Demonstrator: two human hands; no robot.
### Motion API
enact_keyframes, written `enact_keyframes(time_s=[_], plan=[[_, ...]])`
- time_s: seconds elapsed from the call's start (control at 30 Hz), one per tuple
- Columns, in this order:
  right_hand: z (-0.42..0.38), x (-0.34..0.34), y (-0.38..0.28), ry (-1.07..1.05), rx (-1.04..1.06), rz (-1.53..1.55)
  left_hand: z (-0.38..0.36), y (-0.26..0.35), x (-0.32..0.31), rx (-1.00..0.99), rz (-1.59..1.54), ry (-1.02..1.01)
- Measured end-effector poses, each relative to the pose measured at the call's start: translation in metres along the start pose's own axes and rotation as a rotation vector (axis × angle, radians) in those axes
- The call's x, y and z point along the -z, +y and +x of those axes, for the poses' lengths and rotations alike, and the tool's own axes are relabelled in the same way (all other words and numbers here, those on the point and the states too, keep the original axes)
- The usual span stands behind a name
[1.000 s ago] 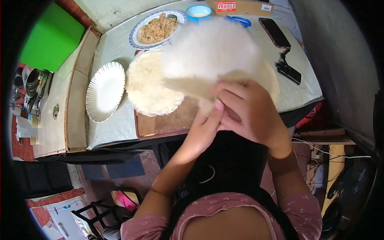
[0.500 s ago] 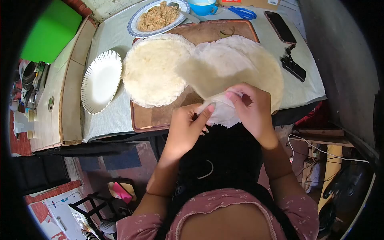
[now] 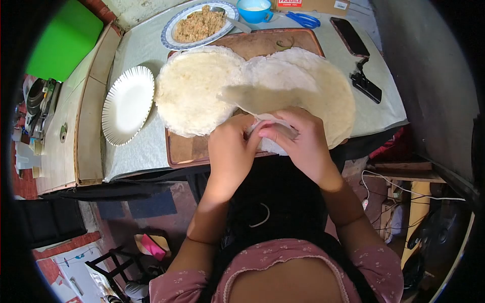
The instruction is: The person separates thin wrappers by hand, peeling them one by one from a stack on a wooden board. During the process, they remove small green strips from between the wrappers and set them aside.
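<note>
The wrapper (image 3: 298,83) that a second ago is lifted high, hiding the board (image 3: 262,43) and part of the plate (image 3: 199,22), now lies low over the board beside the stack (image 3: 194,91). Both hands come closer: the left hand (image 3: 230,151) and right hand (image 3: 300,144) now meet, fingers pinching the wrapper's near edge together

The left hand (image 3: 231,149) and the right hand (image 3: 298,141) are close together in front of the body. Both arms are bent. The fingers curl in and pinch, fingertips touching.
</note>
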State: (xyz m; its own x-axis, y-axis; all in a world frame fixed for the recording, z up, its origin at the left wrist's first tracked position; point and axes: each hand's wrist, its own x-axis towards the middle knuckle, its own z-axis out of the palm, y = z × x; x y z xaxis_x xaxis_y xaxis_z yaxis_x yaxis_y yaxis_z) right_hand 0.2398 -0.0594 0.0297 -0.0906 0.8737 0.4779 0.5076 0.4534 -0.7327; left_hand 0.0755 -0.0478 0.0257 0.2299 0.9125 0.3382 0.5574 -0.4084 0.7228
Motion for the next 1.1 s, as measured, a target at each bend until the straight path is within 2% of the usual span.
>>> enact_keyframes(time_s=[0.13, 0.23, 0.33, 0.43, 0.53, 0.63, 0.83, 0.93, 1.03, 1.1], plan=[[0.001, 0.011, -0.002, -0.101, -0.225, 0.032, 0.0, 0.007, 0.005, -0.006, 0.137, -0.052], [0.001, 0.011, 0.001, -0.105, -0.171, -0.031, -0.002, 0.005, 0.003, -0.049, 0.123, -0.029], [0.0, 0.004, 0.003, 0.056, -0.048, -0.046, -0.004, 0.0, -0.002, -0.087, 0.123, 0.003], [-0.003, 0.004, 0.005, 0.112, -0.019, -0.089, -0.005, 0.003, -0.003, -0.036, 0.156, 0.034], [-0.006, 0.0, 0.005, 0.123, -0.055, -0.073, -0.009, 0.002, -0.01, 0.034, 0.155, 0.099], [-0.006, 0.0, 0.0, 0.052, -0.032, -0.14, -0.002, 0.005, -0.016, 0.03, 0.027, 0.234], [0.007, -0.005, 0.002, 0.117, 0.082, -0.136, 0.008, -0.002, -0.017, -0.142, 0.286, 0.169], [0.006, 0.001, 0.014, 0.032, -0.021, -0.07, 0.006, -0.004, -0.01, -0.138, 0.302, 0.172], [0.005, -0.001, 0.013, 0.1, -0.184, 0.048, -0.005, 0.0, -0.014, -0.08, 0.298, 0.203], [0.005, 0.002, 0.015, 0.115, -0.215, 0.052, -0.007, 0.001, -0.017, -0.03, 0.249, 0.194]])
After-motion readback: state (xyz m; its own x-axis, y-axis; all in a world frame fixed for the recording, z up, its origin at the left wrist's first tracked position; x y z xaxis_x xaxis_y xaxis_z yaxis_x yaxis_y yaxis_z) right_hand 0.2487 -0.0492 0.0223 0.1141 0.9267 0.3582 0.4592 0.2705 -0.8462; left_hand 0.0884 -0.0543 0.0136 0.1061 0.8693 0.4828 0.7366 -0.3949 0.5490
